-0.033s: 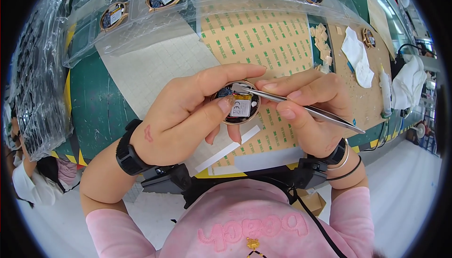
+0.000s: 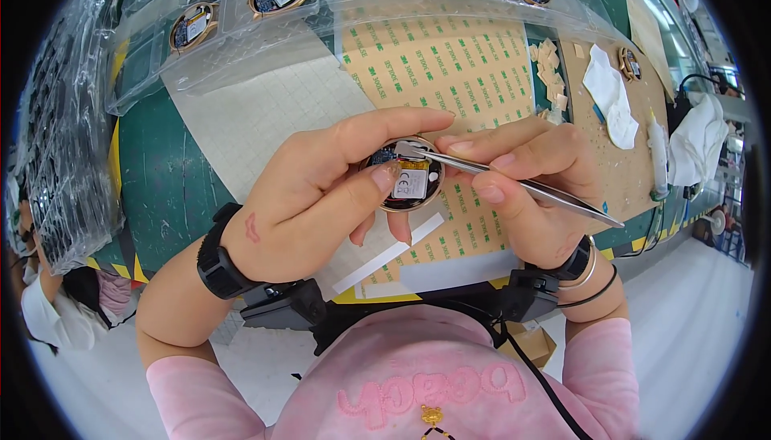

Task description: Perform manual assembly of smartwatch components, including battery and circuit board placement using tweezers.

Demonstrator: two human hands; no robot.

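Note:
A round open watch body [image 2: 412,186] with a gold-coloured rim, a dark circuit board and a silver-white battery is held up over the bench. My left hand [image 2: 309,199] grips it, thumb pressed on the inside near the board and fingers round the rim. Metal tweezers [image 2: 562,199] lie pinched between the thumb and fingers of my right hand [image 2: 546,171]. Their tips touch a small greyish piece near the top of the watch's inside, above the battery. Whether the tips clasp that piece I cannot tell.
Clear plastic trays [image 2: 321,26] with several similar watch bodies span the far side. Tan printed adhesive sheets [image 2: 438,71] and a grey gridded sheet [image 2: 249,103] cover the green bench. At right are small tan pieces [image 2: 548,67], a white cloth [image 2: 610,99] and another watch body [image 2: 630,64].

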